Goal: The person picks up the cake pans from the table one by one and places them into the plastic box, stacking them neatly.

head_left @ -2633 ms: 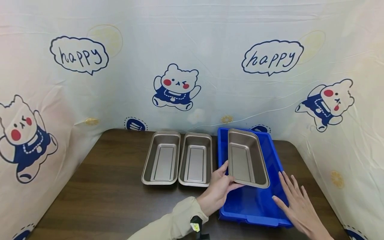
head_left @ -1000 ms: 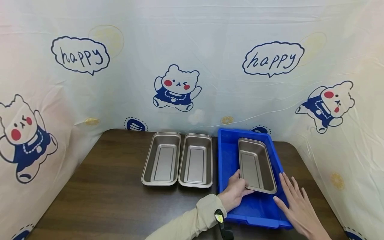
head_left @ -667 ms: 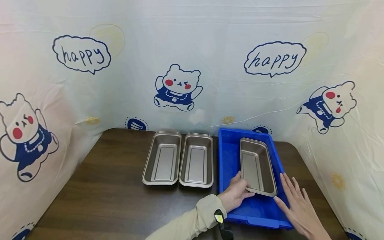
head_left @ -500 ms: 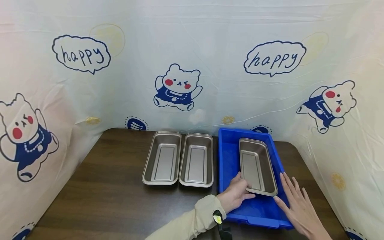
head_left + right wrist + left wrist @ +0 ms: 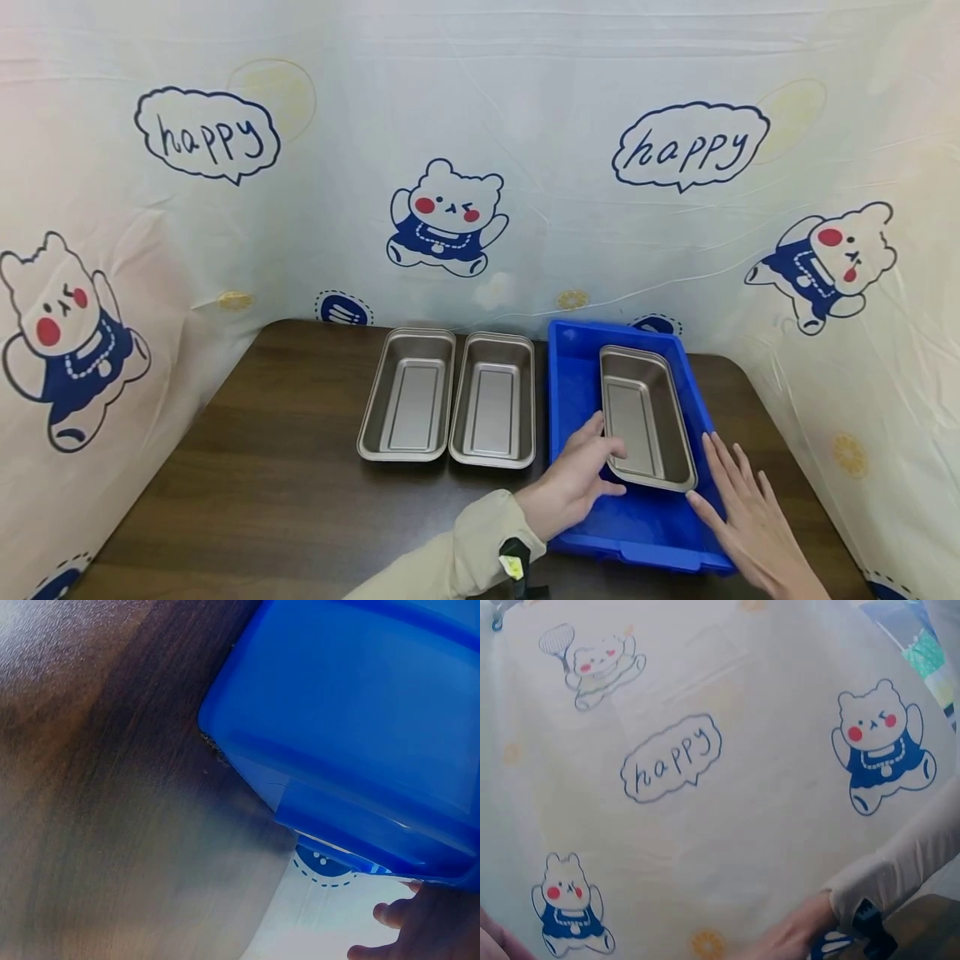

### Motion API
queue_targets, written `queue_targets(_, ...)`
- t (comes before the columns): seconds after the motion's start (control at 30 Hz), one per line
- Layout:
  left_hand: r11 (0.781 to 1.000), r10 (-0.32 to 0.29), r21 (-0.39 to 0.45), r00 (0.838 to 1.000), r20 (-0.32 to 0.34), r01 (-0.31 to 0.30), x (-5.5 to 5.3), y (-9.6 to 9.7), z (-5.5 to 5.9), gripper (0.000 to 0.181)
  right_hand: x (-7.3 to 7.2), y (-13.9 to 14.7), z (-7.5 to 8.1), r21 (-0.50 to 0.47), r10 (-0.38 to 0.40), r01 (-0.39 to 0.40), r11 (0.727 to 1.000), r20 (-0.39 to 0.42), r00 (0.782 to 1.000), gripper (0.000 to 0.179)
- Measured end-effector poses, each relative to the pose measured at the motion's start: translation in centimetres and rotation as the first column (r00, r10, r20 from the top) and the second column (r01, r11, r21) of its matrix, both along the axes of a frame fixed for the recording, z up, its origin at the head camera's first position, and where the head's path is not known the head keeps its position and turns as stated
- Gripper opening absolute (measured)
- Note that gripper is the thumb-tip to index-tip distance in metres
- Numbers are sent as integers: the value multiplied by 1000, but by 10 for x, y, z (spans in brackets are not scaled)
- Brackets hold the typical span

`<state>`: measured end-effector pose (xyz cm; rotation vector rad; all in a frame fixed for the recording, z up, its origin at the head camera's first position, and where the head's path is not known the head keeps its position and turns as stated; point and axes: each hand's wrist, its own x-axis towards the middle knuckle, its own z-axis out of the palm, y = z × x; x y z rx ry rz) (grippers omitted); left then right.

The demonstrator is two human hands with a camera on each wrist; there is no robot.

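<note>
In the head view a metallic brown loaf pan (image 5: 643,412) sits in the right part of a blue plastic tray (image 5: 574,379), its long side near the tray's right wall. My left hand (image 5: 566,493) is over the tray's left side, its parted fingers right at the pan's near left corner and no longer pinching the rim. The straight fingers of my right hand (image 5: 756,525) rest against the tray's right rim. The right wrist view shows the blue tray's outer side close up, with fingertips of a hand (image 5: 431,926) at the bottom right.
Two more loaf pans, the left pan (image 5: 412,400) and the middle pan (image 5: 493,404), stand side by side left of the tray. All rests on a dark wooden table (image 5: 285,467). A printed curtain (image 5: 480,100) encloses the back and sides.
The left hand carried the loaf pan rightward and lowered it into the tray's right part. Its fingers have since loosened from the rim and drawn slightly left. The right hand stayed put.
</note>
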<state>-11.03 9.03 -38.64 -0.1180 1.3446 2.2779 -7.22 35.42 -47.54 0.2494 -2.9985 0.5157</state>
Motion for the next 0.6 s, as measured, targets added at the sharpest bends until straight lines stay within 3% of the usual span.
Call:
queue_targets(0.2, 996, -82, 13, 995, -64, 83, 4, -33, 10, 75, 0, -1, -3, -2, 9, -9, 1000, -25, 1000, 85)
queue_targets(0.43, 998, -63, -31, 978, -196, 58, 2, -75, 8, 59, 2, 1, -2, -17, 0, 0, 1000, 6, 1000, 85)
queue_targets(0.6, 996, -69, -76, 968, -241, 53, -5, -101, 1, 53, 1, 0, -1, -11, 8, -8, 1000, 0, 1000, 85)
